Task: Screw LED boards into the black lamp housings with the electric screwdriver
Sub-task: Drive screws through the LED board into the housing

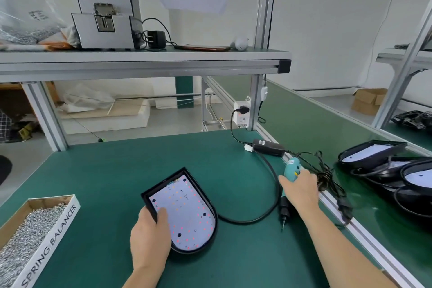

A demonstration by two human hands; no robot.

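We hold a lamp housing on the table, screwdriver off to its right.

On the green table (pixel 105 182), a stack of finished housings (pixel 383 154) lies at the far right and a box of screws (pixel 53 241) at the near left. Between them the black lamp housing (pixel 216 217) lies flat with the white LED board (pixel 184 213) seated inside. Our left grip (pixel 149 234) clamps the housing's near-left edge, thumb pressing on the board. Our right grip (pixel 301 188) is curled round the teal electric screwdriver (pixel 291 168), its bit pointing down at the table, to the right of the housing and apart from it, with a black cable (pixel 268 213) looping between them.
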